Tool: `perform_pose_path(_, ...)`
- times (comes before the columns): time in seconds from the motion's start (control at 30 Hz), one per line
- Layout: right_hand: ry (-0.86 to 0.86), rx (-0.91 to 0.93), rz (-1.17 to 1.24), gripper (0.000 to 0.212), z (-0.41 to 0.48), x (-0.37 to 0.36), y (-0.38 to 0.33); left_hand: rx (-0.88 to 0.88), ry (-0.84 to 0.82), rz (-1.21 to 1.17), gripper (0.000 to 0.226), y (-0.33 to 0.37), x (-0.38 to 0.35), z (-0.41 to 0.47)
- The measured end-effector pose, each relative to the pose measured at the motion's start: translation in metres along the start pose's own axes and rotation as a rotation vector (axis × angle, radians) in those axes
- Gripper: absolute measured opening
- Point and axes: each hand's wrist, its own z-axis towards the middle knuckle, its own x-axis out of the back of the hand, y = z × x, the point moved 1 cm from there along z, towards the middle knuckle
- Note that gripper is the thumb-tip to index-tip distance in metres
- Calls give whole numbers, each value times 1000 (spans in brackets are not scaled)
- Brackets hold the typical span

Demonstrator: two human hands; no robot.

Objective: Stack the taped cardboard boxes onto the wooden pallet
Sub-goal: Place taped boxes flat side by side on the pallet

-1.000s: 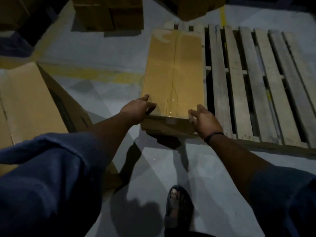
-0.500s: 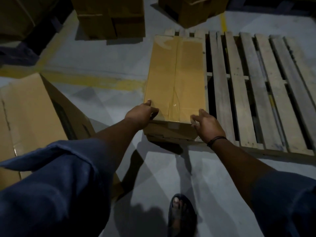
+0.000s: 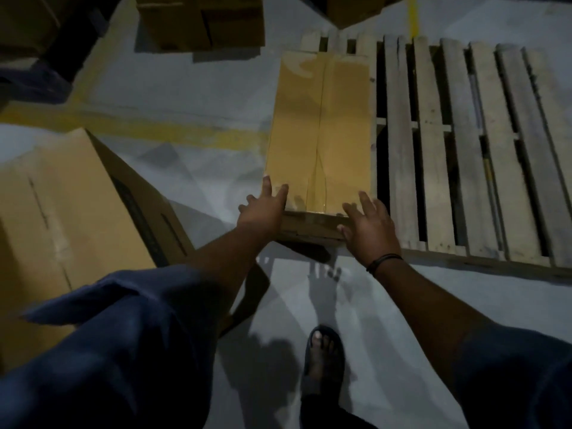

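A long taped cardboard box lies on the left end of the wooden pallet, its near end overhanging the pallet's front edge. My left hand is at the box's near left corner with fingers stretched out straight over the top edge. My right hand is at the near right corner, fingers also spread and straight. Neither hand curls round the box. Clear tape runs down the box's middle seam.
A large cardboard box stands on the floor at the left, close to my left arm. More boxes sit at the back. A yellow floor line crosses behind. My sandalled foot is on the grey floor below.
Both hands have let go of the box's near corners and opened their fingers. The box has settled a little further onto the pallet.
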Motion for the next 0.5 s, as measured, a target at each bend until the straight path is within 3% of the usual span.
perform_pose_path(0.27, -15, 109, 20, 40, -18, 81, -84, 68, 80, -75, 86, -37, 54, -105)
perform_pose_path(0.5, -16, 299, 76, 39, -15, 135, -240, 224, 219, -134, 74, -121, 135, -207)
